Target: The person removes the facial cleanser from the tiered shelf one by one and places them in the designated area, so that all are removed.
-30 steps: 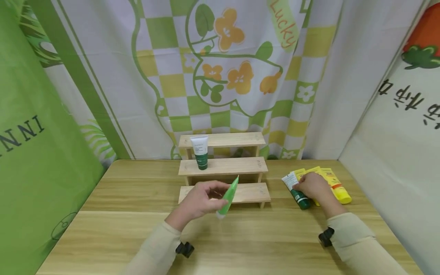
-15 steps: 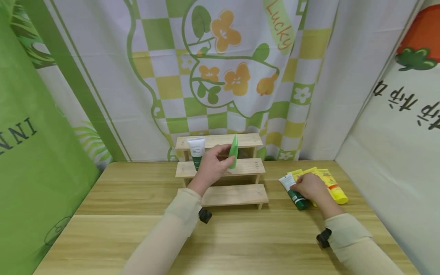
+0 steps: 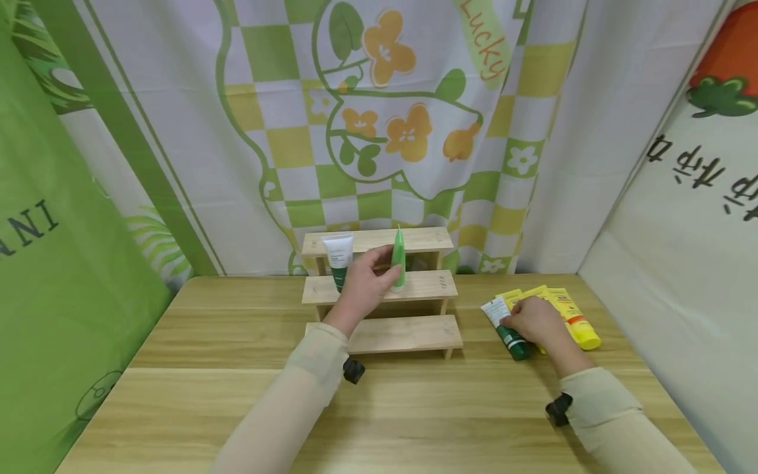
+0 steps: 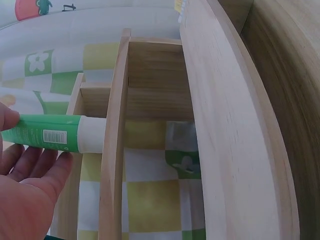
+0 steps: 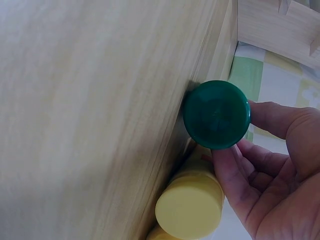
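Observation:
My left hand (image 3: 368,282) holds a light green tube (image 3: 399,258) upright between thumb and fingers, its white cap (image 4: 93,135) down on the middle step of a wooden tiered stand (image 3: 379,334). Left of it on that step stands a white and dark green tube (image 3: 339,253), partly behind the hand. At the right, my right hand (image 3: 537,320) pinches another white and dark green tube (image 3: 514,340) lying on the table; its dark green cap (image 5: 216,115) faces the right wrist camera. Yellow tubes (image 3: 583,329) lie right beside it, partly covered by the hand.
The wooden table (image 3: 438,415) runs up to a patterned curtain (image 3: 296,178) behind the stand. A green cloth (image 3: 71,296) hangs at the left and a white printed one (image 3: 669,250) at the right.
The left hand has moved forward and up with the green tube, from over the bottom step to the middle step, and the tube is now upright. The right hand has hardly moved.

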`<state>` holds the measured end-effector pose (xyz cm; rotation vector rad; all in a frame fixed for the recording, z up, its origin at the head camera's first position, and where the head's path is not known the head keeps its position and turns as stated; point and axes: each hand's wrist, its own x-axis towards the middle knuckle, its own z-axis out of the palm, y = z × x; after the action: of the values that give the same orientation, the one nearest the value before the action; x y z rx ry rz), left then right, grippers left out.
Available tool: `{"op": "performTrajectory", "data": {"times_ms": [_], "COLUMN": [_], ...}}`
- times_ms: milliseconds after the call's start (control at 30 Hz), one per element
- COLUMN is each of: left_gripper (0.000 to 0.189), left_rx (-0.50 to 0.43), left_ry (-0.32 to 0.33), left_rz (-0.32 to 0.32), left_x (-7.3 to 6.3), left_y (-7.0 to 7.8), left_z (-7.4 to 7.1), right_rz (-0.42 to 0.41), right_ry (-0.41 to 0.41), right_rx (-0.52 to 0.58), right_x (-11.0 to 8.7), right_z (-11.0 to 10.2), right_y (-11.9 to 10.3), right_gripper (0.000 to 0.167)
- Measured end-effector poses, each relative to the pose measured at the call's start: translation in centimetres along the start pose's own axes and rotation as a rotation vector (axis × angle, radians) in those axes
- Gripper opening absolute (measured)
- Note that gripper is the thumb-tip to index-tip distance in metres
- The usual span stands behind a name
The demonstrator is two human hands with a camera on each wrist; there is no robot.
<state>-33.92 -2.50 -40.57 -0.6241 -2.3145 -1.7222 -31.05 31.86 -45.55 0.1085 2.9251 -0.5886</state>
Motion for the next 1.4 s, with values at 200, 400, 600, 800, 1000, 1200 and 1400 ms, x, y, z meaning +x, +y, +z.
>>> {"op": "performTrajectory", "data": {"times_ms": [200,400,600,800,1000,1200,1400], "left_gripper": [0.046,0.045,0.030,0.017,0.014,0.019,0.017], "left_rx": [0.007,0.027,0.060,0.144,0.258,0.373,0.493], "left_ry": [-0.013,0.007,-0.030,-0.048,0.037,0.020,0.025], "left_rz": [-0.027,0.019,0.162,0.200,0.017,-0.052,0.008], "left_x": [-0.4,-1.8,-5.0,-9.0,-12.0,-13.6,-14.7], "left_y": [0.1,1.1,2.3,1.3,-2.1,-5.0,-6.8], "left_z": [-0.1,-0.8,-2.9,-7.2,-11.3,-12.2,-11.9], "right_rz": [-0.021,-0.042,-0.072,-0.154,-0.228,-0.362,-0.467], "right_ry": [-0.001,0.012,0.090,0.213,0.361,0.386,0.341], "right_rx": [-0.008,-0.001,0.022,0.164,0.322,0.584,0.852], "right_x": [0.2,0.2,-0.1,-1.0,-2.5,-3.1,-2.4], "right_z": [-0.2,-0.6,-1.7,-2.9,-3.7,-2.2,0.2], "right_y": [-0.3,-0.3,-0.7,-2.6,-6.3,-10.6,-14.5], "right_gripper": [0.035,0.036,0.045,0.038,0.033,0.031,0.031]}}
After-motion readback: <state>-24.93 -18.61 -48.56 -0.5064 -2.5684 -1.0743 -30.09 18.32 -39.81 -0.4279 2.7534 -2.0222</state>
